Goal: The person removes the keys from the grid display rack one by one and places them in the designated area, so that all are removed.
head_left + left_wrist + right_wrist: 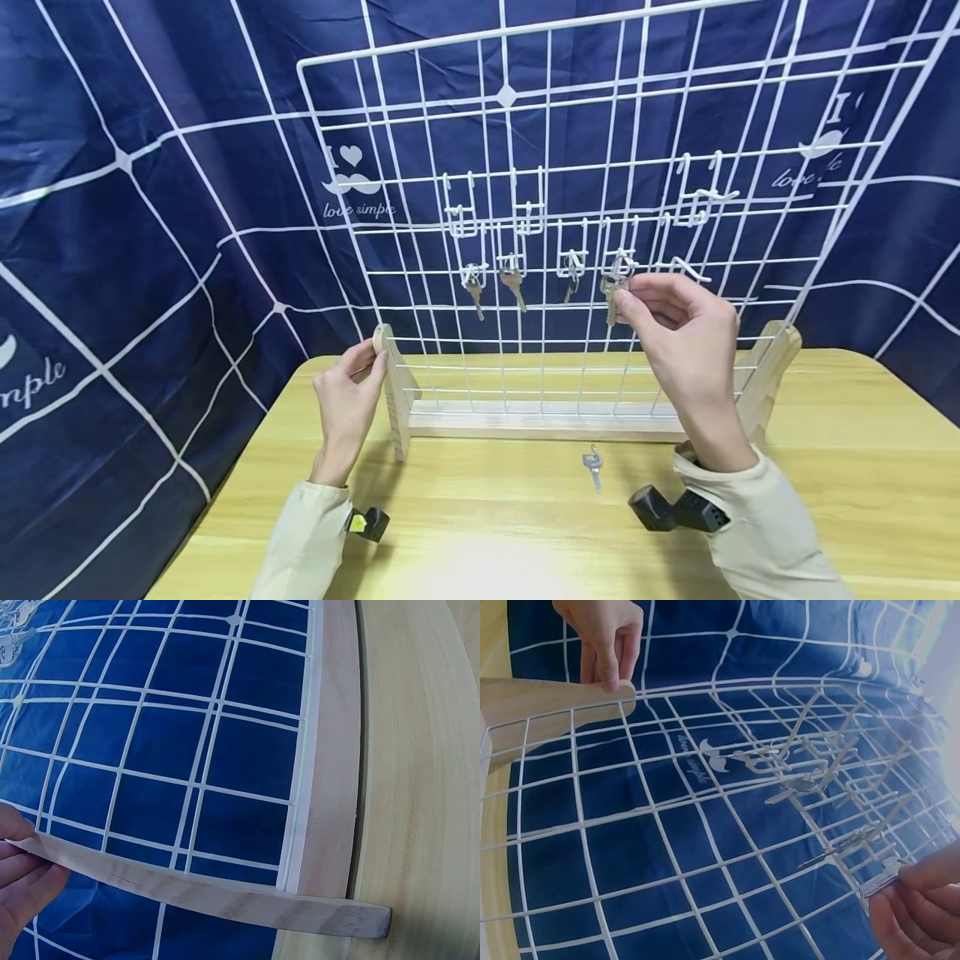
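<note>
My right hand (690, 342) pinches a key (611, 308) between thumb and forefinger, right at a white wire hook on the grid rack (542, 340). The right wrist view shows the same key (879, 885) at the fingertips, its ring end beside the hook. With thumb and fingers, my left hand (348, 400) grips the top of the rack's left wooden upright (396, 392). To the left of the pinched key hang several others: a brassy key (513, 283), another key (474, 293) and a darker key (572, 279). One silver key (593, 469) lies on the table in front of the rack.
More white hooks hang on the grid, including an upper left hook (461, 218) and an upper right hook (697, 208). A wooden bar (540, 422) joins the uprights at the base. Behind the wooden table (480, 508) hangs a dark blue patterned cloth (247, 200).
</note>
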Motion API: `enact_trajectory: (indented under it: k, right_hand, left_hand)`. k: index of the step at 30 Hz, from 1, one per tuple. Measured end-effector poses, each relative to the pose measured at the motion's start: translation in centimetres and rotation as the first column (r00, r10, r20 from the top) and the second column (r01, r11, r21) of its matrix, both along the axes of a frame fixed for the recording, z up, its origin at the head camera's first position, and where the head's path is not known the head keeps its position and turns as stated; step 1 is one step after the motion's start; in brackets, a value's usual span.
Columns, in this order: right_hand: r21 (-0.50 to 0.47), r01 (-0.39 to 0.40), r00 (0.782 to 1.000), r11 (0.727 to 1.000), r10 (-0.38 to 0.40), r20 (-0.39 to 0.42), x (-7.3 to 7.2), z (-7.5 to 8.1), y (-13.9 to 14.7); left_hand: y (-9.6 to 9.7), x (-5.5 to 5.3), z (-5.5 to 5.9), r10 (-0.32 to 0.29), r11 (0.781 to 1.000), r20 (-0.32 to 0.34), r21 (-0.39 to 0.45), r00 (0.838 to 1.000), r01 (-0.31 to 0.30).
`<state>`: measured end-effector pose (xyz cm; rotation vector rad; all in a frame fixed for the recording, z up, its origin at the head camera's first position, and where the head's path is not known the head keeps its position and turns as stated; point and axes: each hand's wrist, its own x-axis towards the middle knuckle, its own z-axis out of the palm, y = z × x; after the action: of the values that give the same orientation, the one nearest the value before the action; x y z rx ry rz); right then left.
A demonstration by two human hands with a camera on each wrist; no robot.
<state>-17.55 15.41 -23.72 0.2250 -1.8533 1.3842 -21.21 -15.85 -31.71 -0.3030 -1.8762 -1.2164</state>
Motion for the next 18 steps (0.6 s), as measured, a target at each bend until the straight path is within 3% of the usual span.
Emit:
enact_trajectory:
  k: [6, 18]
  right_hand:
    - [-0.014, -0.026, 1.0, 1.0, 0.026, -0.013, 0.5, 0.2, 0.0]
    - [-0.003, -0.005, 0.997, 1.0, 0.004, -0.075, 1.7, 0.8, 0.1]
  left_hand:
    - [0.3, 0.5, 0.5, -0.003, 1.0, 0.007, -0.004, 1.0, 0.004]
    - [0.2, 0.5, 0.4, -0.004, 1.0, 0.018, -0.005, 1.0, 0.004]
